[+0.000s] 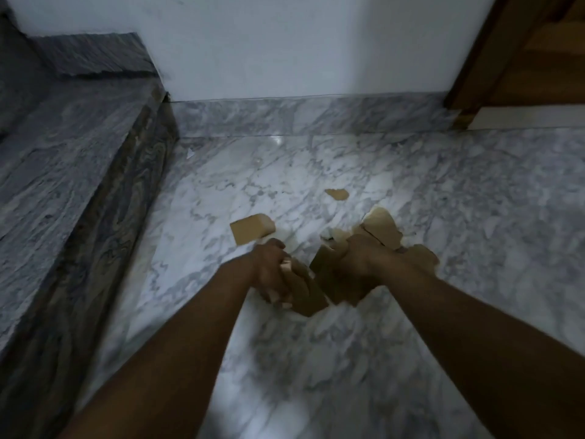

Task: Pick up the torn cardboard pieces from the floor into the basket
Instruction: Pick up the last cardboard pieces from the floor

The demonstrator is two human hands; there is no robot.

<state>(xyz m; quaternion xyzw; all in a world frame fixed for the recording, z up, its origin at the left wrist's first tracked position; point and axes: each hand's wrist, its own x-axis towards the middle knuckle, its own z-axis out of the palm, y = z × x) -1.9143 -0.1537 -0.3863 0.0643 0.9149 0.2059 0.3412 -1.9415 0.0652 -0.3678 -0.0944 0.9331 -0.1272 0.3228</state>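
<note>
Brown torn cardboard pieces lie on the white marble floor [316, 359]. My left hand [272, 274] grips one brown piece [305, 293] low over the floor. My right hand [361, 258] holds a bunch of several torn pieces [335, 280], with more sticking out beyond its knuckles [383, 229]. A squarish piece [250, 232] lies on the floor just beyond my left hand. A small scrap [337, 194] lies farther off toward the wall. No basket is in view.
A raised grey marble step [63, 160] runs along the left side. A white wall [285, 42] with a marble skirting closes the far side. A wooden door frame [474, 74] stands at the far right.
</note>
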